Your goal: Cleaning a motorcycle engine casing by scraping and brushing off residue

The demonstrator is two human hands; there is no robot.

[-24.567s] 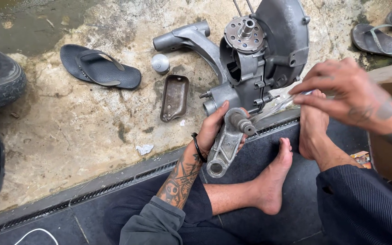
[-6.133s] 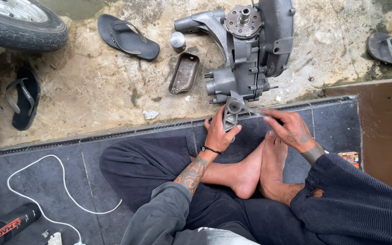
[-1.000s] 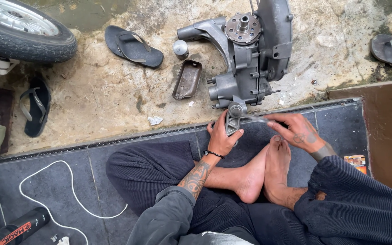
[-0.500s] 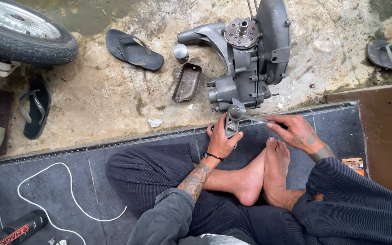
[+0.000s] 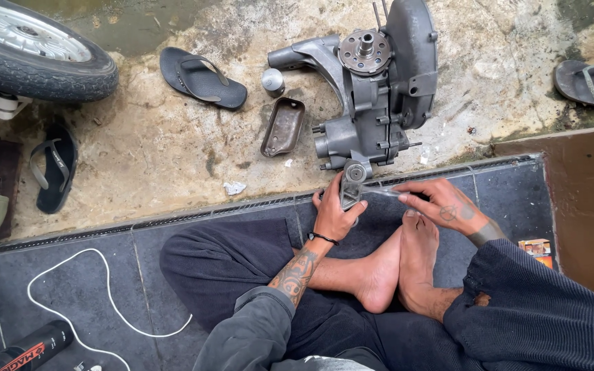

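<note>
Gripping the short grey metal lever arm (image 5: 349, 192) at the 6 o'clock end of the grey cast engine casing (image 5: 379, 89), left hand (image 5: 335, 213) clenched round it, right hand (image 5: 441, 205) pinching a thin rod tool (image 5: 379, 192) from 3 o'clock; lever unremoved, rusty oblong cover (image 5: 283, 126) off at 9 o'clock.

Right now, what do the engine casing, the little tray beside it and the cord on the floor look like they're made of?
Engine casing: looks like cast metal, dull grey, with ribs and bolted seams. Tray: probably pressed sheet metal, brownish and grimy inside, with a thin raised rim. Cord: white, limp and looping, perhaps plastic-sheathed cable or rope; too small to tell.
</note>
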